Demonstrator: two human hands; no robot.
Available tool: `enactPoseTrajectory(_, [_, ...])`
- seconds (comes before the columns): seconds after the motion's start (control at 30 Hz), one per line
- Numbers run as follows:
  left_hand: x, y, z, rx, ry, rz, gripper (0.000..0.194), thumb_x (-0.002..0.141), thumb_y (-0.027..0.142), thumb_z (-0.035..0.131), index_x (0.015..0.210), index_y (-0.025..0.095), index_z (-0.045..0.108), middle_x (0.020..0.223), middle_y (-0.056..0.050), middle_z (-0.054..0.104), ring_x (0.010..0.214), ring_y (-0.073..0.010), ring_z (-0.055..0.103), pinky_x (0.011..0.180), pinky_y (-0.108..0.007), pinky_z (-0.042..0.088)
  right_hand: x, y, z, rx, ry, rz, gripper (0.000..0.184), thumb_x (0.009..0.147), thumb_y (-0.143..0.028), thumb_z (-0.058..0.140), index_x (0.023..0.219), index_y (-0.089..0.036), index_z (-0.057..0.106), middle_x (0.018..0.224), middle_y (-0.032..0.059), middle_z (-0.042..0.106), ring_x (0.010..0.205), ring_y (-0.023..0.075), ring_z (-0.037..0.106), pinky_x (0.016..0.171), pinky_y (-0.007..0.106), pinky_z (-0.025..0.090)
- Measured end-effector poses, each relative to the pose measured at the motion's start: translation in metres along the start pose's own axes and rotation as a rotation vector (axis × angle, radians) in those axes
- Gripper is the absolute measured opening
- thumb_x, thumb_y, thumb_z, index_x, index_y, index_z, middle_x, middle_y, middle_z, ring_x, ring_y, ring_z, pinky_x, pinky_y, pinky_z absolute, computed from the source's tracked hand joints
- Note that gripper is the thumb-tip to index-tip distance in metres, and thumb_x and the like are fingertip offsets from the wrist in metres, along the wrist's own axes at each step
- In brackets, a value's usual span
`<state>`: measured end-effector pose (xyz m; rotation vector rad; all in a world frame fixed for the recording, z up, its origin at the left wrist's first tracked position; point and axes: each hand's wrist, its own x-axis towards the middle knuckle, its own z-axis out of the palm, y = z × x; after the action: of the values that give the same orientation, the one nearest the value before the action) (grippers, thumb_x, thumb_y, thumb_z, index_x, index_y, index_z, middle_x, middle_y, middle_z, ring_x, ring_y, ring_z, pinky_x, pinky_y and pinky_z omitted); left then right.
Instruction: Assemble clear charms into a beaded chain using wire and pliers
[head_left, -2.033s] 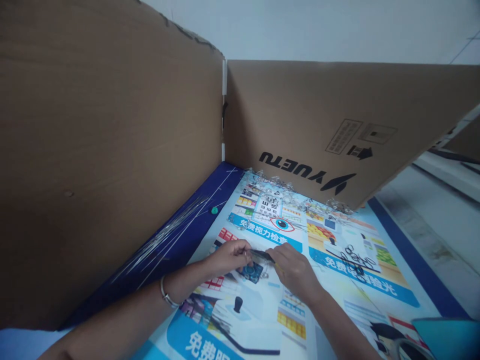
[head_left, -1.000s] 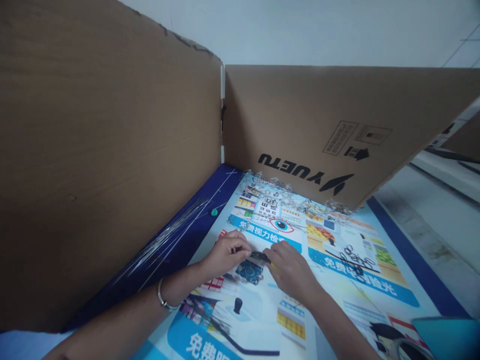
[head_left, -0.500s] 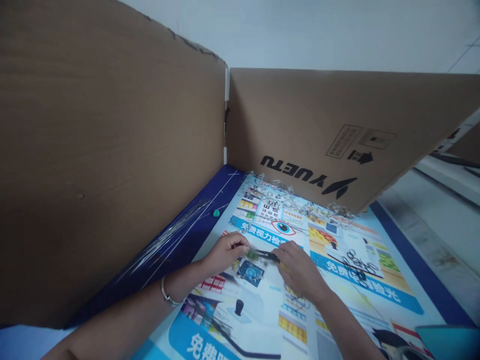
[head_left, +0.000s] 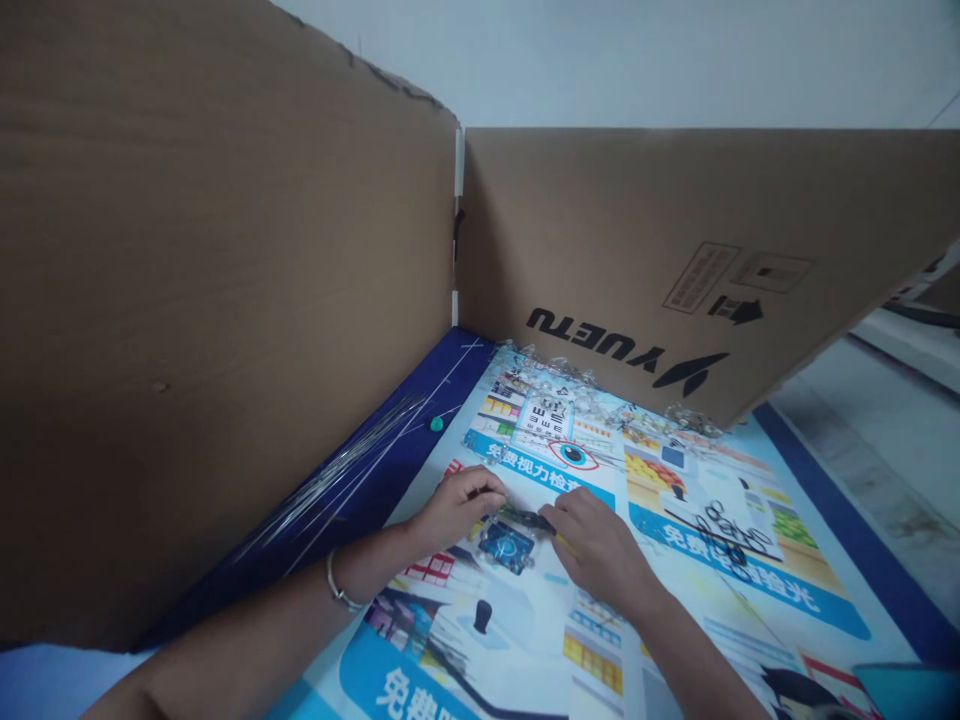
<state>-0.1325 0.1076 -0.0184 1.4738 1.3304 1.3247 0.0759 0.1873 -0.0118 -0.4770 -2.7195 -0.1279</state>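
My left hand (head_left: 459, 507) and my right hand (head_left: 592, 540) meet over a printed poster (head_left: 675, 590) laid on the table. Both are closed in a pinch on a thin dark tool or rod (head_left: 529, 518) that runs between them. The left fingertips pinch its left end, where something small sits that I cannot make out. A silver bracelet (head_left: 337, 592) circles my left wrist. The hands hover just above a blue square printed on the poster.
Tall cardboard panels (head_left: 225, 280) wall off the left and back, one marked YUETU (head_left: 600, 340). Thin metal wires (head_left: 337, 480) lie along the left panel near a small green bead (head_left: 436, 423). Clear beads (head_left: 570, 375) line the back; black rings (head_left: 724, 530) lie right.
The hands stay together at the same spot, with small finger shifts on the dark tool. The camera has drifted slightly; nothing else has moved.
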Motion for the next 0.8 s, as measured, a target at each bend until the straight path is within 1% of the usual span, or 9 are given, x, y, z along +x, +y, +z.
enactPoseTrajectory(0.1, [-0.001, -0.001, 0.000, 0.022, -0.015, 0.025, 0.011, 0.077, 0.022, 0.050, 0.073, 0.015, 0.058, 0.073, -0.001, 0.054, 0.071, -0.0118, 0.049, 0.067, -0.022, 0.039, 0.002, -0.002, -0.003, -0.045, 0.016, -0.014, 0.021, 0.078, -0.012, 0.044, 0.091, -0.018, 0.058, 0.075, 0.0063, 0.054, 0.076, 0.0180, 0.046, 0.067, 0.029, 0.037])
enactPoseTrajectory(0.23, [0.000, 0.000, 0.000, 0.057, -0.032, 0.071, 0.012, 0.078, 0.022, 0.050, 0.073, 0.015, 0.058, 0.073, -0.001, 0.055, 0.072, -0.0123, 0.050, 0.070, -0.023, 0.039, 0.003, -0.004, -0.007, -0.136, -0.040, -0.013, 0.019, 0.079, -0.013, 0.044, 0.089, -0.018, 0.059, 0.072, 0.0051, 0.052, 0.074, 0.0176, 0.044, 0.064, 0.029, 0.032])
enactPoseTrajectory(0.4, [0.000, 0.001, -0.001, 0.095, -0.017, 0.104, 0.013, 0.080, 0.021, 0.048, 0.073, 0.015, 0.057, 0.072, -0.001, 0.054, 0.072, -0.0123, 0.049, 0.070, -0.023, 0.038, 0.004, -0.008, -0.010, -0.202, -0.078, -0.023, 0.016, 0.080, -0.013, 0.046, 0.087, -0.019, 0.058, 0.070, 0.0036, 0.050, 0.072, 0.0172, 0.041, 0.061, 0.029, 0.027])
enactPoseTrajectory(0.53, [-0.002, 0.004, -0.001, 0.136, -0.003, 0.110, 0.014, 0.081, 0.022, 0.046, 0.073, 0.016, 0.055, 0.071, 0.000, 0.052, 0.071, -0.0121, 0.048, 0.068, -0.023, 0.037, 0.003, -0.009, -0.008, -0.175, -0.073, 0.007, 0.016, 0.080, -0.012, 0.046, 0.086, -0.019, 0.059, 0.070, 0.0034, 0.051, 0.073, 0.0174, 0.042, 0.063, 0.029, 0.029])
enactPoseTrajectory(0.67, [-0.002, 0.007, 0.000, 0.154, 0.047, 0.094, 0.014, 0.083, 0.021, 0.040, 0.074, 0.016, 0.051, 0.071, 0.001, 0.050, 0.071, -0.0117, 0.047, 0.067, -0.022, 0.037, 0.002, -0.011, -0.004, -0.137, -0.037, 0.069, 0.017, 0.079, -0.012, 0.046, 0.087, -0.019, 0.060, 0.070, 0.0038, 0.053, 0.074, 0.0176, 0.044, 0.064, 0.028, 0.030])
enactPoseTrajectory(0.8, [-0.003, 0.004, 0.001, 0.153, 0.087, 0.110, 0.016, 0.085, 0.020, 0.035, 0.075, 0.017, 0.047, 0.072, 0.000, 0.051, 0.070, -0.0120, 0.047, 0.067, -0.023, 0.037, 0.001, -0.016, -0.002, -0.088, -0.036, 0.116, 0.018, 0.080, -0.015, 0.046, 0.090, -0.019, 0.061, 0.072, 0.0042, 0.054, 0.076, 0.0180, 0.045, 0.065, 0.027, 0.033])
